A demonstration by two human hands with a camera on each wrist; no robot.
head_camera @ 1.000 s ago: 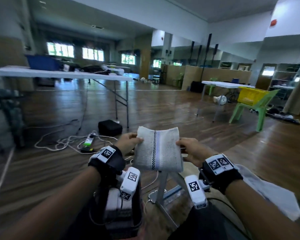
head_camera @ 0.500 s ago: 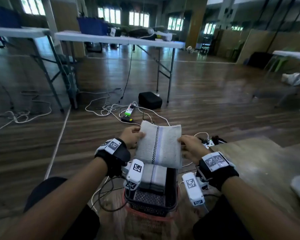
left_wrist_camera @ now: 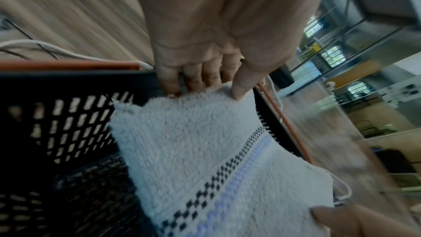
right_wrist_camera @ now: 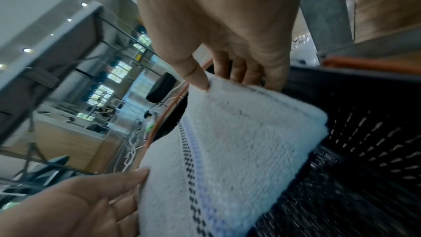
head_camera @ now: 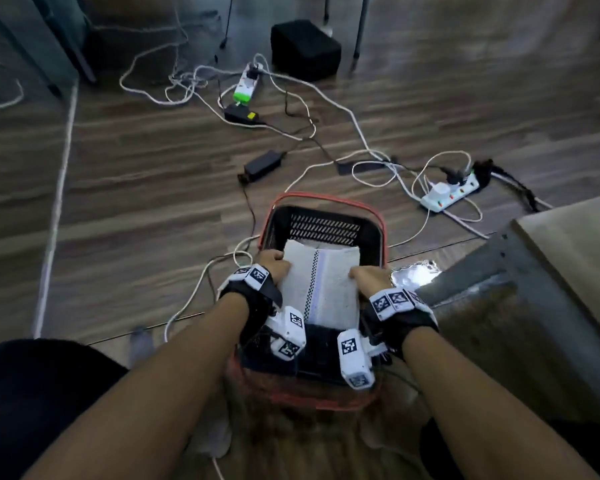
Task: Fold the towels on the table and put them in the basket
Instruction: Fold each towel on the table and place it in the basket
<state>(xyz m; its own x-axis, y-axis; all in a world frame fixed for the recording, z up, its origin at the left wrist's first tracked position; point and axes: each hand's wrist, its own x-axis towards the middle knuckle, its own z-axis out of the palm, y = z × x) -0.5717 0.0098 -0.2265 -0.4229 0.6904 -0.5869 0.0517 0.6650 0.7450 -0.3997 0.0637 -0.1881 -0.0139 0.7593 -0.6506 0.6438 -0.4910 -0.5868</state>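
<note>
A folded white towel [head_camera: 321, 284] with a black checkered line and a pale blue stripe hangs low inside the black mesh basket [head_camera: 323, 223] with red handles on the floor. My left hand [head_camera: 274, 263] pinches its left edge, thumb on top and fingers beneath, as the left wrist view shows on the towel [left_wrist_camera: 205, 150] held by the left hand [left_wrist_camera: 205, 86]. My right hand [head_camera: 366, 277] pinches the right edge; the right wrist view shows this right hand [right_wrist_camera: 230, 80] gripping the towel [right_wrist_camera: 227, 141]. The basket wall [right_wrist_camera: 376, 123] stands close beside it.
Power strips [head_camera: 451, 194], adapters [head_camera: 262, 164] and tangled white cables [head_camera: 326, 98] lie on the wooden floor beyond the basket. A black box [head_camera: 305, 50] sits farther off. The table's edge and metal leg [head_camera: 520, 271] rise at the right.
Both hands have lowered the folded towel from chest height down into the basket. My head has tilted down toward the floor.
</note>
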